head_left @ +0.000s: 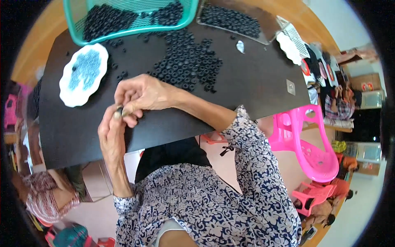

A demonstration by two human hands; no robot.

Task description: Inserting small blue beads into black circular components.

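My left hand [112, 133] and my right hand [144, 94] meet over the near left part of the dark table. Between their fingertips they pinch a small black ring [119, 110], mostly covered by the fingers. Whether a smaller piece is held with it, I cannot tell. Just beyond my hands, a loose pile of black rings [187, 61] spreads over the tabletop. To the left lies a white scalloped plate [68, 99] holding many tiny blue-grey pieces, with one black ring among them.
A teal plastic basket [74, 35] and a clear tray [269, 40], both holding black rings, stand at the far side. A crumpled silvery scrap [240, 47] and another white plate [289, 48] lie on the right. Beside the table is a pink plastic chair [300, 140]; other people sit around.
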